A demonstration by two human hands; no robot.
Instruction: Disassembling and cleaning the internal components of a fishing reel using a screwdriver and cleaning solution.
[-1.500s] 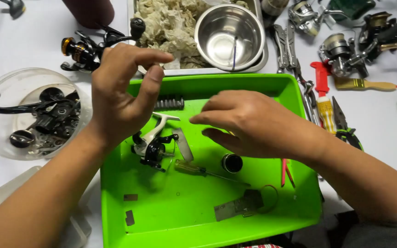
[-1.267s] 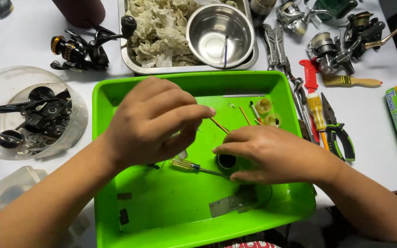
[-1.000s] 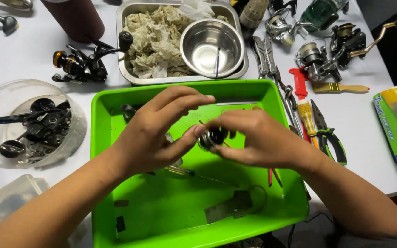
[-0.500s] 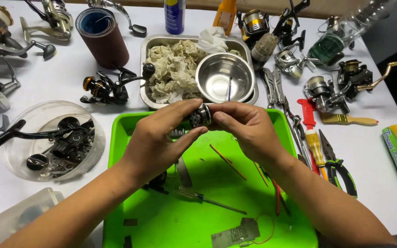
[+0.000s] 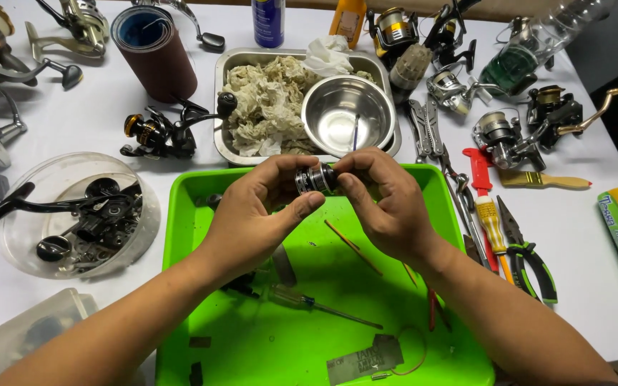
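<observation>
Both hands hold one small round black and silver reel part point(image 5: 315, 179) above the far edge of the bright green tray point(image 5: 187, 236). My left hand point(image 5: 255, 214) pinches it from the left with thumb and fingers. From the right, my right hand point(image 5: 388, 204) grips the same part with its fingertips. Under the hands, on the tray floor, lie a small screwdriver point(image 5: 320, 305), thin red-brown rods point(image 5: 352, 246) and a flat metal plate point(image 5: 364, 359). A dark reel body point(image 5: 241, 284) is mostly hidden beneath my left forearm.
Beyond the tray stands a metal pan of crumpled rags point(image 5: 270, 107) with a steel bowl point(image 5: 347, 114). A clear tub of black reel parts point(image 5: 73, 214) sits at left. Pliers and screwdrivers point(image 5: 498, 229) lie at right. Several fishing reels point(image 5: 162, 132) ring the white table.
My hands picked the round part up off the tray floor and lifted it together toward the tray's far edge. The view tilted up, showing more of the table's far side.
</observation>
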